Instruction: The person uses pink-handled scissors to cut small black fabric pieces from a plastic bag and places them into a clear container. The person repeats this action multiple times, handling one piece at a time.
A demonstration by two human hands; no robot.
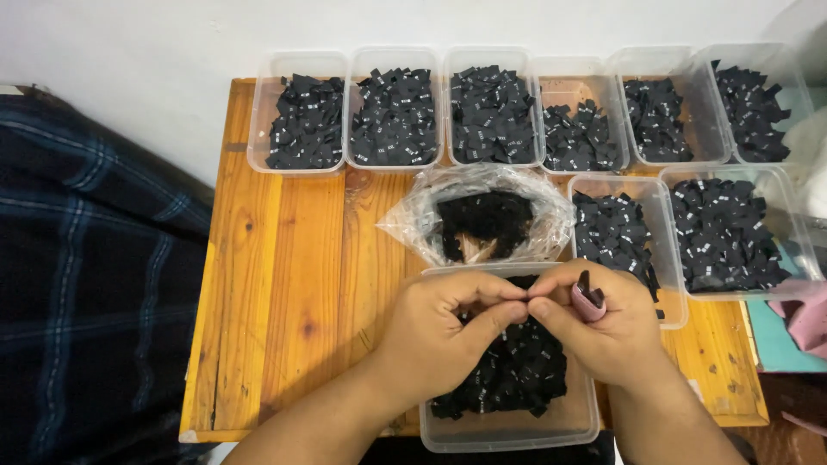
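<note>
My left hand point(439, 331) and my right hand point(599, 331) meet fingertip to fingertip above a clear plastic tub point(508, 430) of small black fabric labels point(517, 375). Both hands pinch a small black label point(528, 297) between thumbs and forefingers. My right hand also carries a little black tool point(589, 291) with a pink finger guard. Just beyond the hands lies an open clear plastic bag point(482, 220) with more black labels inside.
Several clear tubs point(306, 120) of black labels line the back of the wooden table point(284, 284), with two more tubs point(732, 228) at the right. A dark plaid cloth point(95, 275) lies left of the table. Pink fabric point(805, 314) sits at the right edge.
</note>
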